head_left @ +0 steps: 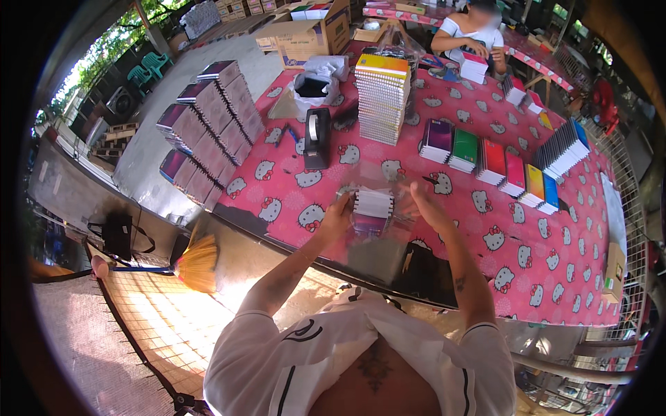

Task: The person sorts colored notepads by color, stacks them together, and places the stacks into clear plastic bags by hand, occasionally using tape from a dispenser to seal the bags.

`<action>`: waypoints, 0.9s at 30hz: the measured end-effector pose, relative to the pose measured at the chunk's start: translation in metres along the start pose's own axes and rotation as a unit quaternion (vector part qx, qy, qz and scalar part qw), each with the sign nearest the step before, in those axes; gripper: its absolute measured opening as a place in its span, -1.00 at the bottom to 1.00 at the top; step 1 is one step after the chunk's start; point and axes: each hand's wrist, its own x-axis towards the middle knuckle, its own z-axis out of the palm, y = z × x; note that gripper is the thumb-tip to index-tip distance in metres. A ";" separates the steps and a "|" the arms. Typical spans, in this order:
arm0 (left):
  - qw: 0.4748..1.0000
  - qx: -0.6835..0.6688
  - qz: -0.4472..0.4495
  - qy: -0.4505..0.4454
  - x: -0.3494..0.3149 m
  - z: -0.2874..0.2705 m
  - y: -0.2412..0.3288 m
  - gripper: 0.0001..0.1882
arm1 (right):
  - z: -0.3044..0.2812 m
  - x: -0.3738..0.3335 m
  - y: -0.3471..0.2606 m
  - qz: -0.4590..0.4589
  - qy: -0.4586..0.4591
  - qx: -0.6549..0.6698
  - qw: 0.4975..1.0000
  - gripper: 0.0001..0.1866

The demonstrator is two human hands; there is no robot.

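Observation:
A small stack of spiral notebooks point(374, 206) with white page edges and a purple cover lies near the table's front edge, in front of me. Clear plastic film point(386, 251) spreads around and below the stack. My left hand point(339, 213) grips the stack by its left side, fingers closed against it. On the other side, my right hand point(427, 208) has its fingers stretched apart beside the film. Whether it touches the film I cannot tell. Beyond the left hand stands a black tape dispenser point(317, 142).
Tall notebook stacks point(215, 128) rise at the left edge, with a yellow-covered stack point(383, 97) at back centre. Small coloured notebook piles point(491, 163) line the right side of the pink tablecloth point(444, 260). A person point(472, 35) handles notebooks across the table. A broom point(197, 263) is at lower left.

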 end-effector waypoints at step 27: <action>0.969 -0.115 0.085 -0.202 0.083 -0.114 0.013 -0.84 | 0.123 -0.016 -0.071 -0.287 0.270 -0.481 0.783 -0.58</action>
